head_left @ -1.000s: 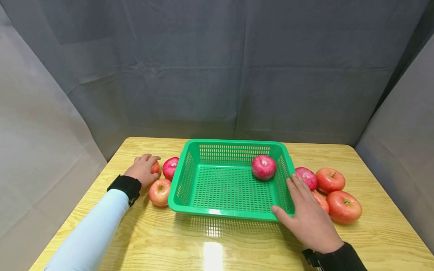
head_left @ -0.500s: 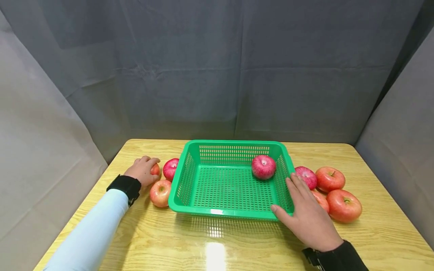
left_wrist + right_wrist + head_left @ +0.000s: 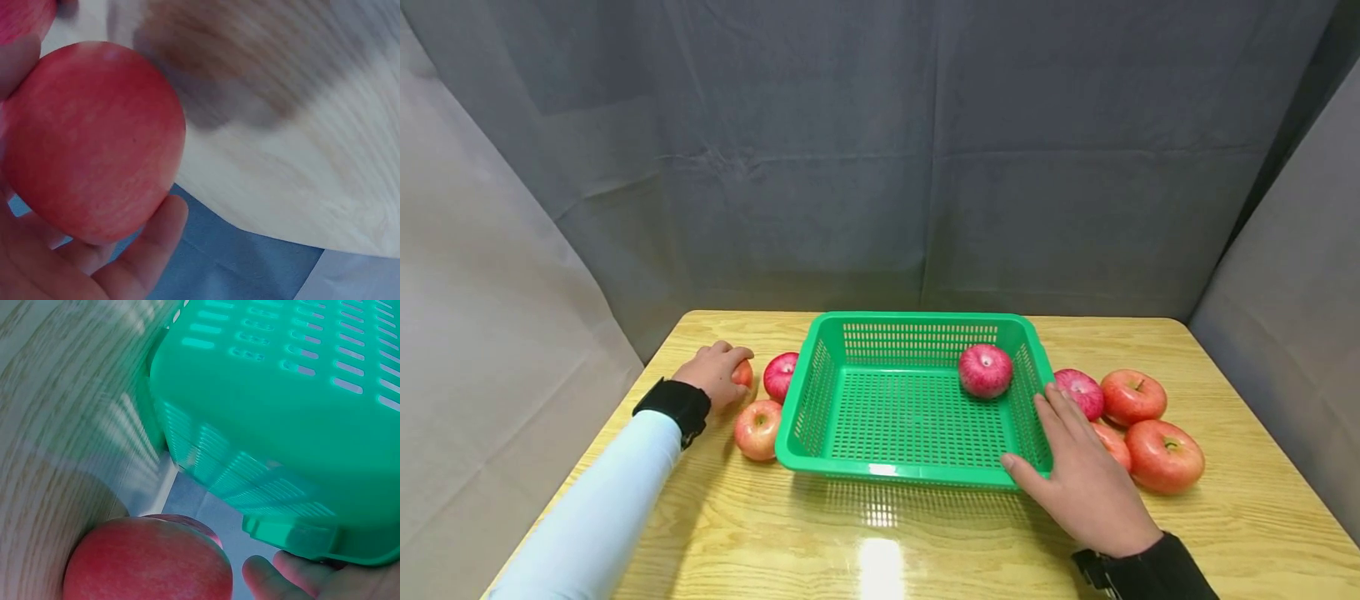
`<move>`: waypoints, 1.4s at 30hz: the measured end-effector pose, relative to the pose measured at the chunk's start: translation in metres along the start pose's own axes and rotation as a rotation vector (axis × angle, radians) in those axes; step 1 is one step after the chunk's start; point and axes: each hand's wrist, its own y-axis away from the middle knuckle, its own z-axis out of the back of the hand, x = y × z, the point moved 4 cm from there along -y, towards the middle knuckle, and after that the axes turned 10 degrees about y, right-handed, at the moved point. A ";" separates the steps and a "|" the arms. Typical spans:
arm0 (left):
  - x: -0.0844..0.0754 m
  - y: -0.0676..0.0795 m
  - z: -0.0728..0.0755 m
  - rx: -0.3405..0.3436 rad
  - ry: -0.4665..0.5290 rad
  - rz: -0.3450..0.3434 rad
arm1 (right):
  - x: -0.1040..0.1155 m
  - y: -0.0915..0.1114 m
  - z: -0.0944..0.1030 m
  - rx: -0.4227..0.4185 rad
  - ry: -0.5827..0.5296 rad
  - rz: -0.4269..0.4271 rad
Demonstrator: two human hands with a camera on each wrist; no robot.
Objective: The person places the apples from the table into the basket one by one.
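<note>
At the table's left my left hand [image 3: 711, 377] grips a red apple [image 3: 94, 144], fingers and thumb around its sides; in the head view the hand covers most of it. Just right of it are a dark pink apple [image 3: 779, 377] and a paler red one [image 3: 757, 431]. My right hand [image 3: 1092, 496] rests with straight fingers on the right rim of a green plastic basket [image 3: 895, 473], thumb by the front corner. Inside the basket, toward the back right, sits one dark pink apple [image 3: 985, 371].
Right of the basket several apples cluster, including a dark pink one [image 3: 1081, 393], a large red one [image 3: 1165, 456] and another red one [image 3: 1133, 397] behind it. The wooden table [image 3: 775, 533] is bordered by grey cloth [image 3: 820, 208] at the back and sides.
</note>
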 end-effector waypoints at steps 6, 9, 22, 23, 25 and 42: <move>-0.012 -0.001 0.013 -0.019 -0.002 -0.019 | 0.000 0.000 0.001 -0.018 0.001 0.008; -0.019 -0.003 0.020 -0.029 -0.010 -0.034 | -0.001 0.000 0.001 -0.011 0.000 0.005; -0.063 -0.004 0.054 -0.093 -0.010 -0.168 | -0.002 0.000 -0.001 0.031 0.004 -0.015; -0.067 -0.005 0.057 -0.092 -0.014 -0.172 | -0.002 0.000 -0.001 0.029 0.003 -0.014; -0.074 -0.006 0.061 -0.089 -0.019 -0.179 | -0.002 0.001 -0.001 0.026 0.000 -0.011; -0.126 -0.013 0.081 -0.075 -0.059 -0.235 | -0.001 -0.001 -0.001 0.027 0.001 -0.009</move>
